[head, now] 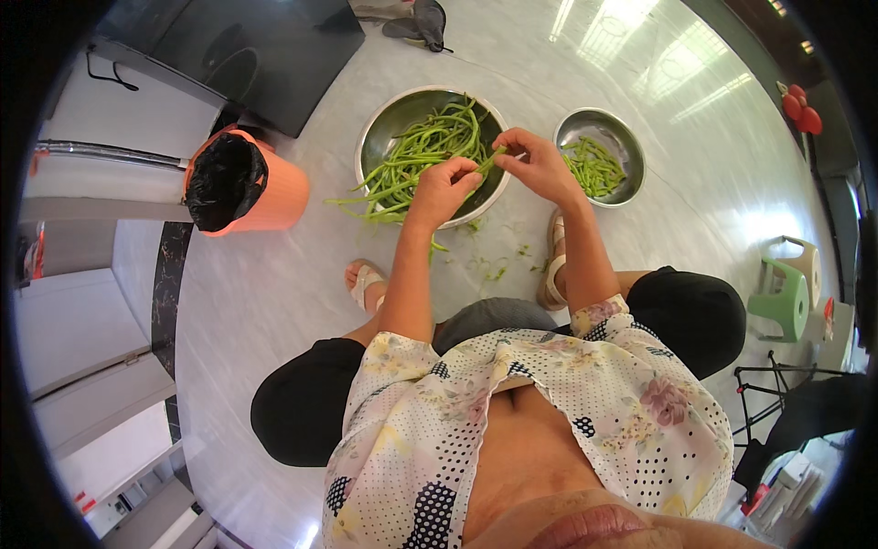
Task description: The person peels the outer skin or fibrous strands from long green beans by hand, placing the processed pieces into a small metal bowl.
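Observation:
Between my two hands, over the right side of a large steel bowl (363, 154), is a green bean (488, 165). My left hand (442, 191) pinches its lower end between thumb and fingers. The thumb and fingertips of my right hand (538, 165) are closed on its upper end. Long green beans (439, 141) fill much of the large bowl, and some hang over its lower left rim. A smaller steel bowl (634, 130) stands to the right, holding short bean pieces (595, 165).
Bean scraps (495, 266) lie on the pale floor between my sandalled feet. An orange bin (285, 189) with a black liner stands left, near a dark glossy panel (240, 55). Dark shoes (422, 26) lie beyond the large bowl. A green plastic stool (782, 302) is at the right.

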Tool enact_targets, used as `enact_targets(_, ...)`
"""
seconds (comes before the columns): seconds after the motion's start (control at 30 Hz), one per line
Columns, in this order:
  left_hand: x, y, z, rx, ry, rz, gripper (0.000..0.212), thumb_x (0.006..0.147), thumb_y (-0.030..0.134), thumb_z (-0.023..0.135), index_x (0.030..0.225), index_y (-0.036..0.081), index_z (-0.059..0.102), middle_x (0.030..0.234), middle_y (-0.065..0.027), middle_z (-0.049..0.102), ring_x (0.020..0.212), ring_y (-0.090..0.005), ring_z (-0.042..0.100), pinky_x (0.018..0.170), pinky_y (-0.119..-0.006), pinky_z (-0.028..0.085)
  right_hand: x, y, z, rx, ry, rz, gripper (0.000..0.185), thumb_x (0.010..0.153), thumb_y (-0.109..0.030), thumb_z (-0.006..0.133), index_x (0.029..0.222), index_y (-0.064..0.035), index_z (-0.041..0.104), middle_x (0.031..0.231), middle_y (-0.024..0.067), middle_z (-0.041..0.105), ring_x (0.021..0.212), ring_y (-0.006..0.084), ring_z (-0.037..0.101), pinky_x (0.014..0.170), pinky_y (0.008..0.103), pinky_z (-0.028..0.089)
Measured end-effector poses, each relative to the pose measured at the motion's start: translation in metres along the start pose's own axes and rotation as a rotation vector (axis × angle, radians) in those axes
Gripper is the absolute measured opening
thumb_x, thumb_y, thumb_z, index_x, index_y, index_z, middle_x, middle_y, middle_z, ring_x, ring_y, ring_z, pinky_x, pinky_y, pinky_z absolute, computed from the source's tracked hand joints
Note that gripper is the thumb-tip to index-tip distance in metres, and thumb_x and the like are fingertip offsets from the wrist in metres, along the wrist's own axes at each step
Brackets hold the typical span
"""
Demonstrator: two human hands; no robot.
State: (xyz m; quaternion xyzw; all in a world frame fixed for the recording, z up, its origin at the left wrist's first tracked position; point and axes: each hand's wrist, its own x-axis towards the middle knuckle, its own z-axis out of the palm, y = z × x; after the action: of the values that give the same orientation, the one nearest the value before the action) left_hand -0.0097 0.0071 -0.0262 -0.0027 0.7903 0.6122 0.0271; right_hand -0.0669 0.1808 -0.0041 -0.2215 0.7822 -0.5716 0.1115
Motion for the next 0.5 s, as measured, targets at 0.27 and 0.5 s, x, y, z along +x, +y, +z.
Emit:
enact_targets(0.27, -0.005, 0.022, -0.008, 0.557, 0.037, 0.272, 0.016, 0.073, 0.011, 0.059, 0.086, 0.002, 0.059, 0.071, -0.0106, 0.059, 0.060, -0.0189, 0.055, 0.057, -0.029, 0.043, -0.003, -0.003, 0.012, -0.269, -0.064, -0.230, 0.022, 0.073, -0.013, 0.062, 0.093, -0.0055, 0.059, 0.080, 0.0097, 0.059, 0.068, 0.0211, 0.056, 0.060, 0.0319, 0.044)
enact_targets(0.5, -0.001, 0.019, -0.001, 0.215, 0.287, 0.210, 0.013, 0.075, 0.010, 0.059, 0.085, 0.001, 0.059, 0.069, -0.0096, 0.059, 0.060, -0.0159, 0.057, 0.055, -0.027, 0.043, -0.003, 0.008, 0.041, 0.255, 0.105, 0.040, 0.016, 0.080, -0.016, 0.056, 0.085, -0.0017, 0.058, 0.067, 0.0035, 0.053, 0.057, 0.0096, 0.044, 0.053, 0.0213, 0.037)
